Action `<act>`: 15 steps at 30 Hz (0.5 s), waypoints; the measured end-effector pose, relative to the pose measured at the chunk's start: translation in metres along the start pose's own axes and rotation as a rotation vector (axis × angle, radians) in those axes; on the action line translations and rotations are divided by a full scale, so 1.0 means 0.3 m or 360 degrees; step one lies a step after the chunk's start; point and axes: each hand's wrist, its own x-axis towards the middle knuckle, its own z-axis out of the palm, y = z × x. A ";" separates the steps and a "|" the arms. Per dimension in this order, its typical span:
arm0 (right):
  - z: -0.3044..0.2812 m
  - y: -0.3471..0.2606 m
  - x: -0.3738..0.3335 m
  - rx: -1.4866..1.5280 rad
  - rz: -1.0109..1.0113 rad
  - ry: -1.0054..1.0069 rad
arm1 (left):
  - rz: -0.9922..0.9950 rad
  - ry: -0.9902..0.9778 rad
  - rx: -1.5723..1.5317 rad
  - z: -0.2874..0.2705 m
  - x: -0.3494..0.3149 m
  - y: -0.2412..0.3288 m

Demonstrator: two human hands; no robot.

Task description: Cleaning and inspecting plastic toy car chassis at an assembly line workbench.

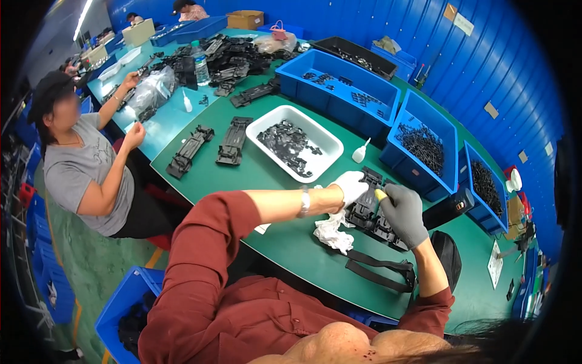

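- Left hand (350,188), white-gloved, at black plastic parts (364,212)
- Right hand (402,211), grey-gloved, over them
- Both apart; I cannot tell either grip
- White tray (327,160), black pieces (282,139) inside

Light is bright, a ceiling tube (83,20) glows, and fisheye bends edges.

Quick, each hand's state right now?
Left hand: white-gloved, at the black parts; grip cannot be told.
Right hand: gray-gloved, fingers curled over them; grip cannot be told.
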 end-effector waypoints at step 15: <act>0.444 -0.032 0.456 0.0180 -0.0399 -0.0311 | -0.0681 0.2899 -0.0478 -0.484 -1.652 -0.857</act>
